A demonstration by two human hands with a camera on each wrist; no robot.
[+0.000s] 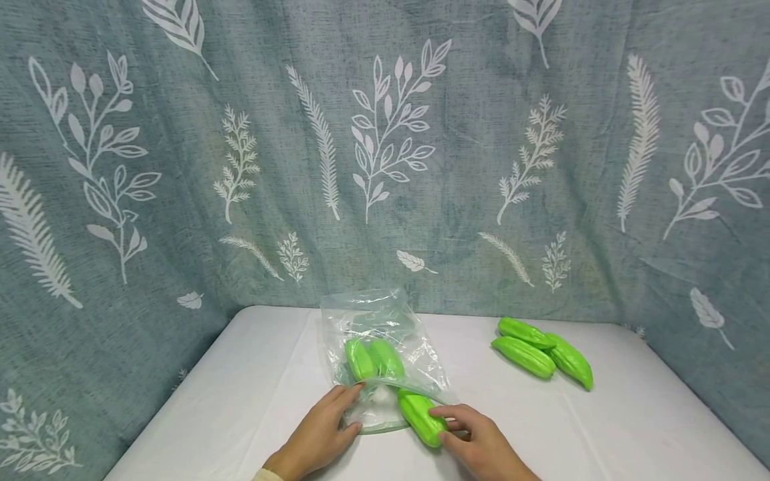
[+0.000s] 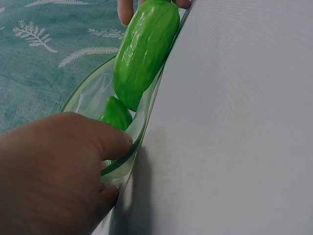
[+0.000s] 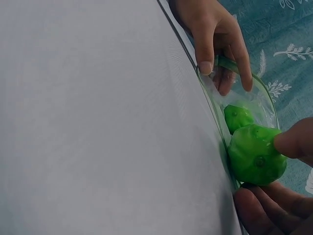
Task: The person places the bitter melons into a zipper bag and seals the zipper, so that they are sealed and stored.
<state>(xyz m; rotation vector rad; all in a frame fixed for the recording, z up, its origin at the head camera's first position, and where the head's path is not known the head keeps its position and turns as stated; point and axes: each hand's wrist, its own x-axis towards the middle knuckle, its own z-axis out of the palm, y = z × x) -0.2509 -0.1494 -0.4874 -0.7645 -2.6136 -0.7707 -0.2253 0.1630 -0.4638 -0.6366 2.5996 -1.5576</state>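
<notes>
A clear zip bag [image 1: 424, 347] with a greenish rim lies on the table, its mouth toward me and gaping. Inside it are two bright green ridged vegetables [image 1: 386, 359]. At the left side of the mouth, my left hand [image 1: 321, 427] holds the rim between thumb and fingers. My right hand [image 1: 478, 437] grips another green ridged vegetable [image 1: 421, 417] by its near end, thumb on one side and fingers on the other. Its far end is within the bag's mouth. In the left wrist view, the held vegetable [image 2: 146, 49] slants into the opening, touching or nearly touching one inside.
Three more green vegetables [image 1: 523, 357] lie in a cluster at the back right of the white-covered table [image 1: 637, 414]. A blue-green curtain [image 1: 451, 200] with white leaf prints stands behind the table and along its sides.
</notes>
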